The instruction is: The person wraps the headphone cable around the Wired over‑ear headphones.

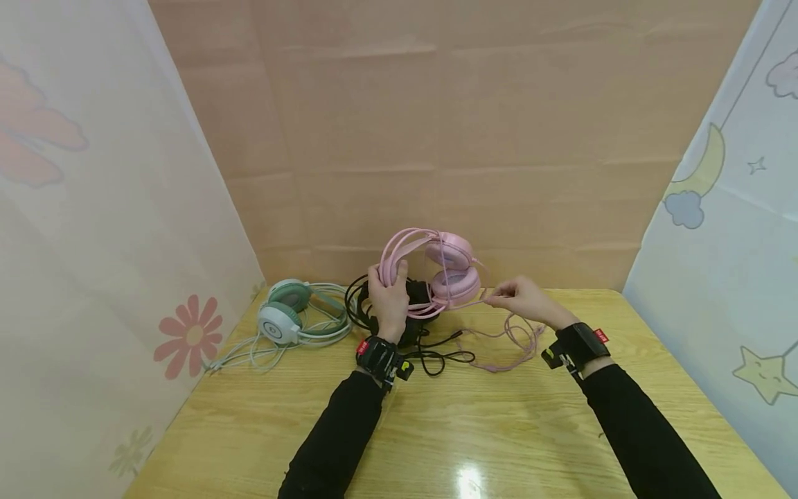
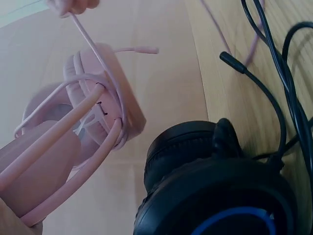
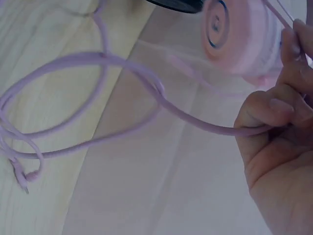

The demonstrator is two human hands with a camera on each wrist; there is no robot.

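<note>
Pink headphones (image 1: 458,284) are held up off the table, tilted sideways, by my left hand (image 1: 389,302), which grips the headband. Their pink cable (image 2: 93,44) passes round the ear cups and runs taut to my right hand (image 1: 526,299). That hand pinches the cable between its fingers, as the right wrist view shows, and the loose rest of the cord (image 3: 190,120) hangs in loops down to the table. A short pink microphone boom (image 2: 139,50) sticks out from one cup. Black headphones (image 2: 215,186) with a blue ring lie just below the pink pair, partly hidden by my left hand in the head view.
White and green headphones (image 1: 283,322) lie at the left with their pale cable (image 1: 249,355) beside them. A black cable (image 1: 436,355) is bunched in front of the black pair. Brown paper (image 1: 449,138) stands behind the wooden table (image 1: 461,430); patterned sheets flank both sides.
</note>
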